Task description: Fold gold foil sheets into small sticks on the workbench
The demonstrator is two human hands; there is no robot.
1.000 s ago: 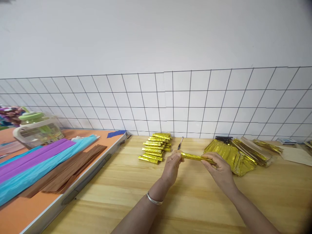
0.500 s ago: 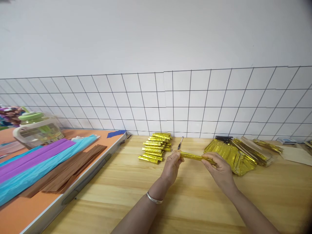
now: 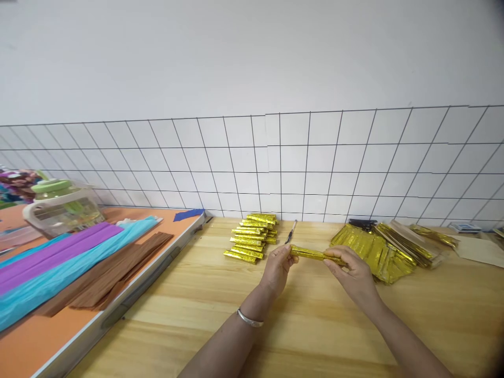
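Observation:
A narrow folded strip of shiny gold foil [image 3: 309,253] stretches between my two hands above the wooden table. My left hand [image 3: 279,266], with a silver bangle on its wrist, pinches the strip's left end. At the other end, my right hand [image 3: 352,269] grips the foil between thumb and fingers. A stack of similar folded gold strips [image 3: 252,239] lies to the left of my left hand. Behind that hand is a pen [image 3: 291,231]. A fanned pile of gold foil pieces [image 3: 372,251] lies just beyond and right of my right hand.
On the left an orange board [image 3: 23,349] with a raised edge carries purple [image 3: 74,251], blue and brown crepe paper [image 3: 122,273] strips. A green-lidded clear jug [image 3: 65,207] stands there too. Beige paper [image 3: 480,251] lies far right, before a white gridded wall [image 3: 291,157].
Both hands keep hold of the gold strip in nearly the same place. My right hand has shifted very slightly left, and the view has moved a little.

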